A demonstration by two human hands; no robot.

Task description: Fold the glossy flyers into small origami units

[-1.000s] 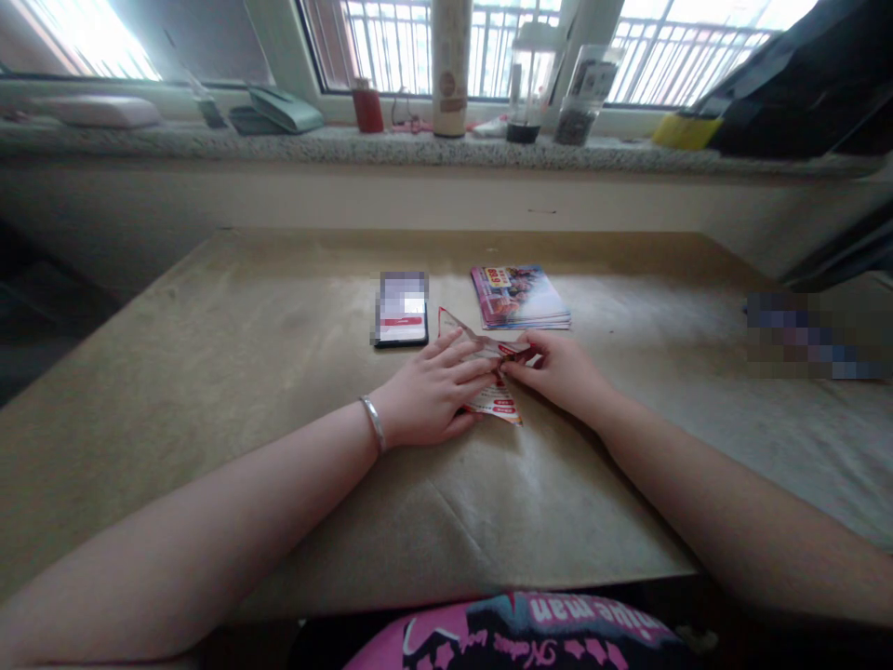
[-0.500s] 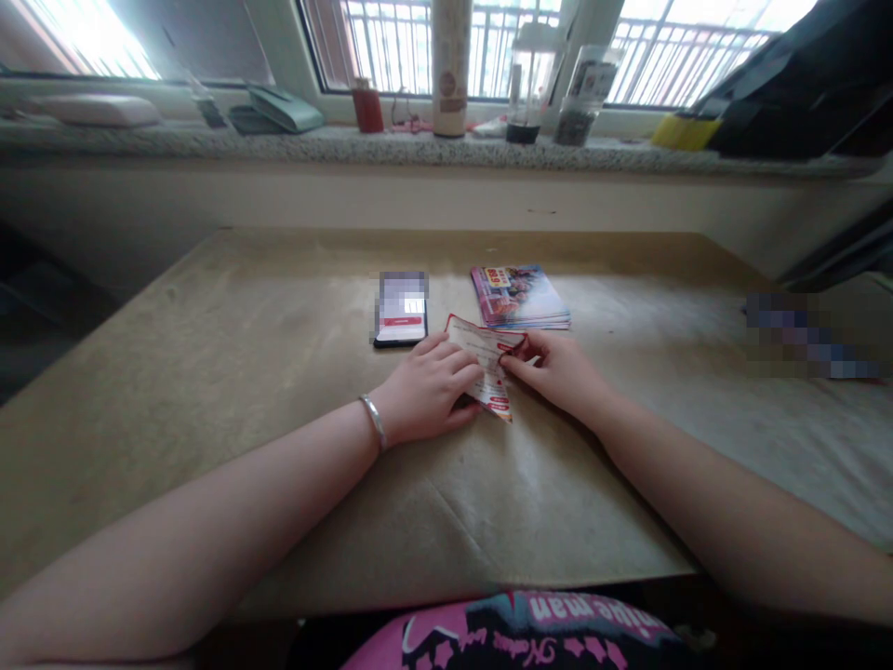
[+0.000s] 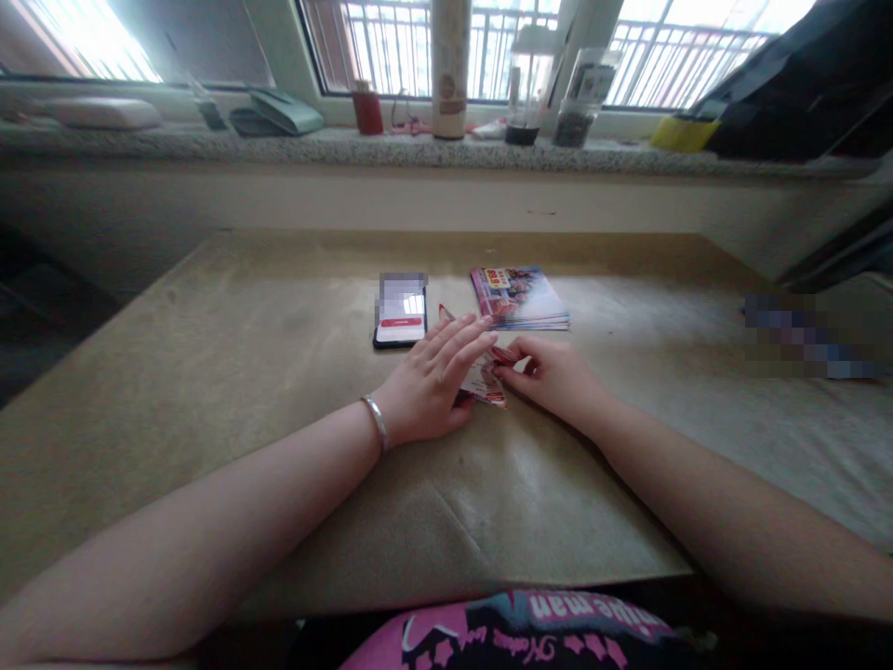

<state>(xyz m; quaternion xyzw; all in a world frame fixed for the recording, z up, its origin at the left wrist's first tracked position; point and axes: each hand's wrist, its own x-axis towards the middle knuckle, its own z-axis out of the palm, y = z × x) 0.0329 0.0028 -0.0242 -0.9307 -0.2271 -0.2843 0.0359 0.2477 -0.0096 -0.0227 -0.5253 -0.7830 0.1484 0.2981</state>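
Note:
A folded red-and-white paper leaflet (image 3: 486, 381) lies on the brown table (image 3: 244, 372) between my hands. My left hand (image 3: 433, 381), with a silver bracelet on the wrist, rests flat on the leaflet's left part, fingers stretched out toward the far right. My right hand (image 3: 554, 372) pinches the leaflet's right edge with curled fingers. Much of the paper is hidden under my left hand.
A phone (image 3: 401, 316) with a lit screen lies just beyond my left hand. A stack of colourful leaflets (image 3: 517, 298) sits beyond my right hand. A stone windowsill (image 3: 349, 147) at the back carries a tall bottle (image 3: 450, 65), jars and boxes.
The leaflet has been folded smaller. My left hand's fingers stretched out and slid over the paper; my right hand kept its pinch on the edge.

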